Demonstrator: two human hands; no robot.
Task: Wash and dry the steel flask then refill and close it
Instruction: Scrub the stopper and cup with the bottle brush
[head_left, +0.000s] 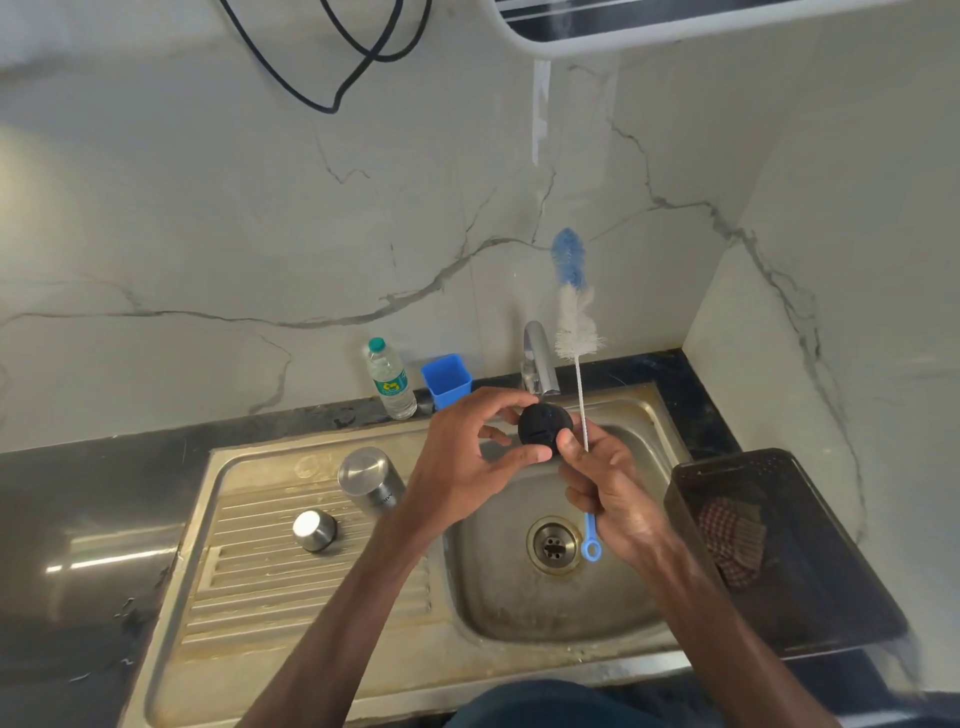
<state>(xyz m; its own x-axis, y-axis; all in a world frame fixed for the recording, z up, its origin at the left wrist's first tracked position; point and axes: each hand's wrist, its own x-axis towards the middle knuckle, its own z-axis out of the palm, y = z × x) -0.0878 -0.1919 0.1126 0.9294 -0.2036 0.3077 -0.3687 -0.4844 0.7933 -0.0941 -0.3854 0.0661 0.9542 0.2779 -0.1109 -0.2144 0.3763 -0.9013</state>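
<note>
The steel flask (370, 480) stands upside down on the sink's ribbed drainboard (270, 561), left of the basin. Its small steel cap (314, 529) sits upside down beside it, further left. Above the basin, my left hand (467, 457) pinches a round black inner stopper (543, 425) between fingers and thumb. My right hand (610, 493) grips the handle of a long bottle brush (574, 312), and its thumb touches the stopper. The brush's blue and white bristles point up toward the wall, and its blue loop end hangs below my palm.
A chrome tap (537, 358) rises behind the basin (550, 597). A plastic water bottle (390, 382) and a blue cup (447, 379) stand on the dark counter at the back. A dark perforated basket (779, 540) holding a checked cloth (732, 540) sits at the right.
</note>
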